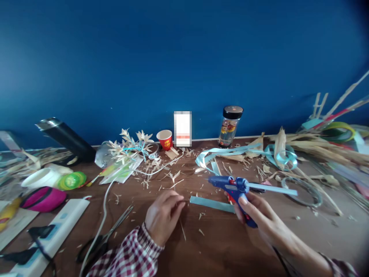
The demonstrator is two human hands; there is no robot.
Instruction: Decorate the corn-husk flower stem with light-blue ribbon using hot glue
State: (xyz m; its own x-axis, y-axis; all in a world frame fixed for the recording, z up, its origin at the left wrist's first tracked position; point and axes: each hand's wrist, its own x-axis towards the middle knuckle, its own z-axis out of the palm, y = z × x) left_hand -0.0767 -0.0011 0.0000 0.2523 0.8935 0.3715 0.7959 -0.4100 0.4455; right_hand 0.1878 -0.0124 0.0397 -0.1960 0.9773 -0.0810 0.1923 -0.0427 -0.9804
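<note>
My right hand (253, 209) is wrapped round the handle of a blue hot glue gun (230, 186), whose nozzle points left. A long pale glue stick (273, 188) juts from its back end. Under the gun, a strip of light-blue ribbon (211, 204) lies flat on the table. Left of the ribbon, my left hand (164, 215) is closed with thumb and fingertips pinched together. What the pinch holds, if anything, is too small to make out. Just beyond it lies a small piece of split straw (173, 177).
Black-handled scissors (108, 232), a white cable and a power strip (54, 234) lie left. At the back stand straw flowers (129, 148), a red paper cup (165, 140) and a glass jar (229, 129). Looped ribbon (206, 156) and dry husks (319, 148) spread right, with straw scraps around.
</note>
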